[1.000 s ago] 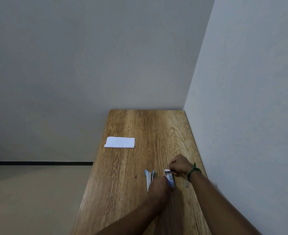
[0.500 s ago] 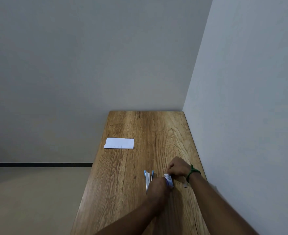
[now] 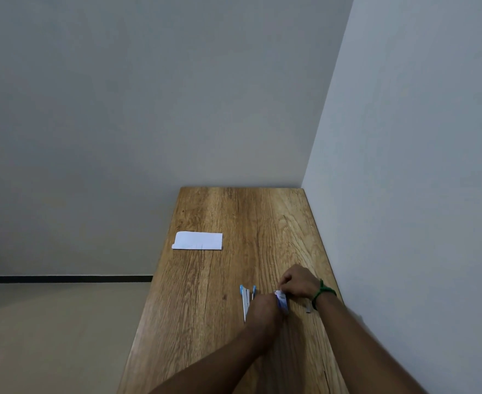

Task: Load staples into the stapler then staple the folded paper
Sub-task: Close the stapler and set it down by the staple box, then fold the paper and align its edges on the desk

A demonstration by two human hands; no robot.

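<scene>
A small blue and white staple box lies on the wooden table near its right side. My left hand grips the box's near end and my right hand pinches its far end. Just left of the box lies the blue stapler, swung open, its near part hidden behind my left hand. A short grey strip of staples rests on the wood by my right wrist. The folded white paper lies flat at the table's left edge, farther back.
The table stands in a corner, with a grey wall along its right side and another behind its far end. Its left edge drops to a beige floor.
My right hand has drawn back slightly toward the box's far end. Both hands stay on the box, and the stapler and paper have not moved.
</scene>
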